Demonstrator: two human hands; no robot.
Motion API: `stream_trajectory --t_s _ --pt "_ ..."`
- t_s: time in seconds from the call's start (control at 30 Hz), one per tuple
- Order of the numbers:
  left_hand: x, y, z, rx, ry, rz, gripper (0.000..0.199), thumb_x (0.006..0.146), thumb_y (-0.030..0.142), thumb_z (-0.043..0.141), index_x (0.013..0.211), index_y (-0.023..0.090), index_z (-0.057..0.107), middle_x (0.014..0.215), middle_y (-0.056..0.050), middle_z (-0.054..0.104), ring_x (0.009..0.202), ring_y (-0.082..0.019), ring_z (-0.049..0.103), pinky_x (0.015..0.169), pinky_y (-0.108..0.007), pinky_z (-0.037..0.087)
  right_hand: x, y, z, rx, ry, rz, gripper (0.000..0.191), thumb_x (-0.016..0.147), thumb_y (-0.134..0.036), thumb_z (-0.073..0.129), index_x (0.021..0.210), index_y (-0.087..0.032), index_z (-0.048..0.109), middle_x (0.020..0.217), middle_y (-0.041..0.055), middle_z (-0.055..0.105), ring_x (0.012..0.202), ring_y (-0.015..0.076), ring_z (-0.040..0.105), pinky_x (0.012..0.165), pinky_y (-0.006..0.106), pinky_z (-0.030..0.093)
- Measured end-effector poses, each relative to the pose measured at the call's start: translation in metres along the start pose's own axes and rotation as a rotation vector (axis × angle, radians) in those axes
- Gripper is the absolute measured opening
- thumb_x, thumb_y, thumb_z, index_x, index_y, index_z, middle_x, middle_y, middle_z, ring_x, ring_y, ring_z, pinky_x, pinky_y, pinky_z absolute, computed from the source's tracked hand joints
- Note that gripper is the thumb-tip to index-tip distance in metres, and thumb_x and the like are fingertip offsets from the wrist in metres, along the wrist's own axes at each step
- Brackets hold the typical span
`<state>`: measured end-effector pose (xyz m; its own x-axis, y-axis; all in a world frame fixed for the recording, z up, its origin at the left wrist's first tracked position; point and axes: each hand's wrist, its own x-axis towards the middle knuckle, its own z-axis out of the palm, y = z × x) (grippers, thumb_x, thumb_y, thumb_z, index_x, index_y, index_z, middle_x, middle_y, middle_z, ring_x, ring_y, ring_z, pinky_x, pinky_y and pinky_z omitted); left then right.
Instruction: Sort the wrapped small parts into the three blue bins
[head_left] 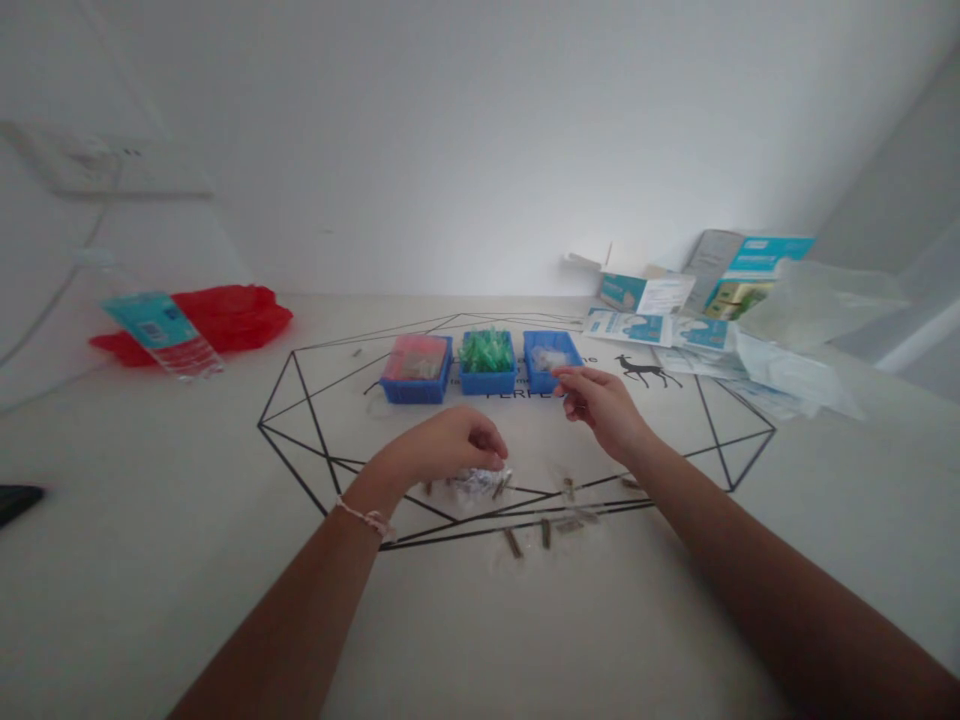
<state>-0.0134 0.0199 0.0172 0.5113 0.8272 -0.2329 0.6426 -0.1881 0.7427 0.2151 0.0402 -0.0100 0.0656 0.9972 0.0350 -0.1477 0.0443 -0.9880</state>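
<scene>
Small brown pieces (513,543) lie loose on the bench (150,580). Your left grip (442,447) curls over a crumpled foil packet (475,483); your right grip (604,410), fingertips together, holding unclear, sits just beside a blue bin (544,384), one of three, still filled.

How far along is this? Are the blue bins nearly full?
Partly. Done: the middle blue bin looks full of green pieces. In hand: the right hand is at the right blue bin, which holds a little clear stuff; the left hand covers a crumpled foil packet. Left: small brown pieces lie on the table.
</scene>
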Motion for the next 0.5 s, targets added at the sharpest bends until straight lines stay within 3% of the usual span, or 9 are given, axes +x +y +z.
stream_trajectory --t_s 0.17,0.23,0.37,0.5 --pt "0.008 0.0 0.004 -0.341 0.301 0.069 0.02 0.071 0.03 0.074 0.085 0.016 0.076 0.081 -0.006 0.075 0.072 -0.017 0.065 0.069 -0.03 0.051 -0.008 0.004 0.004 -0.278 -0.438 0.056 0.025 0.072 -0.039 0.079 0.082 -0.017 0.075 0.074 0.0031 0.071 0.055 0.0094 0.057 0.048 0.022 0.041" --pt "0.012 -0.001 0.007 -0.447 0.38 0.063 0.021 0.069 0.03 0.078 0.084 0.016 0.074 0.079 -0.005 0.073 0.07 -0.016 0.064 0.067 -0.029 0.051 -0.009 0.006 0.005 -0.296 -0.52 0.054 0.027 0.071 -0.041 0.08 0.081 -0.016 0.075 0.071 0.0025 0.07 0.055 0.0099 0.057 0.048 0.022 0.04" --pt "0.018 -0.005 0.011 -0.544 0.408 0.035 0.026 0.067 0.034 0.081 0.081 0.014 0.074 0.078 -0.006 0.073 0.072 -0.016 0.065 0.069 -0.031 0.053 -0.007 0.009 0.004 -0.254 -0.476 0.018 0.028 0.071 -0.042 0.08 0.076 -0.015 0.074 0.07 0.0024 0.07 0.053 0.0088 0.055 0.051 0.023 0.043" --pt "0.019 -0.006 0.013 -0.444 0.406 0.012 0.018 0.069 0.031 0.079 0.073 0.014 0.076 0.071 -0.004 0.071 0.068 -0.015 0.062 0.069 -0.029 0.05 -0.004 0.01 0.001 -0.241 -0.389 0.008 0.026 0.071 -0.04 0.081 0.078 -0.016 0.075 0.064 0.0006 0.067 0.051 0.0084 0.055 0.05 0.022 0.043"
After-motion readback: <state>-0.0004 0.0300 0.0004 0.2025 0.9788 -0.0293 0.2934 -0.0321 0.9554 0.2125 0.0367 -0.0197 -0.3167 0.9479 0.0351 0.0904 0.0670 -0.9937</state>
